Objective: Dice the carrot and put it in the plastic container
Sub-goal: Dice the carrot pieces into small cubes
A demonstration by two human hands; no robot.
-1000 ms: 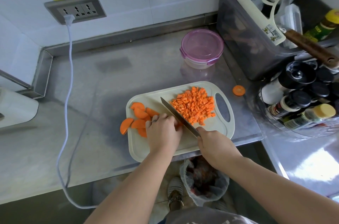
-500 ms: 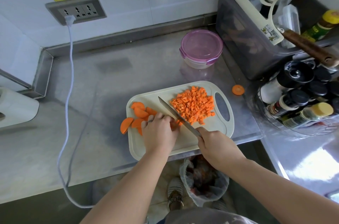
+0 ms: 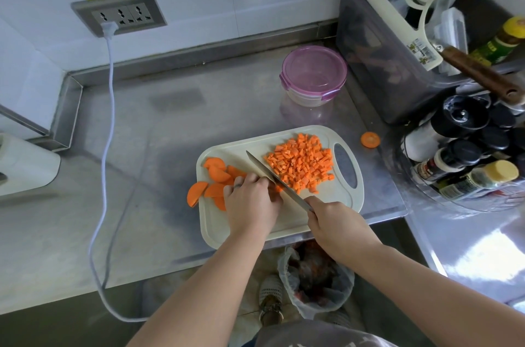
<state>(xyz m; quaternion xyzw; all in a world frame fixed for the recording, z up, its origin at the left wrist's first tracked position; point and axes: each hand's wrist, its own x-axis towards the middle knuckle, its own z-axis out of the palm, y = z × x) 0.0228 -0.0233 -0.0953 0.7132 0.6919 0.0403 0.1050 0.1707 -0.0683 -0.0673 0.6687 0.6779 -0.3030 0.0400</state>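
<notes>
1. Fingers of the left hand [image 3: 252,202] are curled down, knuckles close against the knife [image 3: 272,173]. They press on a carrot piece [image 3: 277,188], of which only an orange sliver shows beside the blade.
2. Fingers of the right hand [image 3: 338,227] are wrapped round the knife's handle, which they hide. The blade slants across the cutting board [image 3: 284,223], its tip toward the counter's back left.
3. Compared with half a second ago, both hands and the blade sit in much the same places. The cut pieces have not shifted.
4. Diced carrot [image 3: 301,165] is heaped on the board's right half, just right of the blade.
5. Half-moon carrot slices [image 3: 217,176] lie left of the left hand, one overhanging the board's left edge.
6. The board rests at the front edge of the counter [image 3: 142,176].
7. The plastic container [image 3: 314,74], purple lid on, stands toward the back edge, well apart from the board.
8. A carrot round [image 3: 370,139] lies on the counter near its right edge.
9. A white cable [image 3: 109,119] runs down from the wall socket [image 3: 119,14] at the back left.
</notes>
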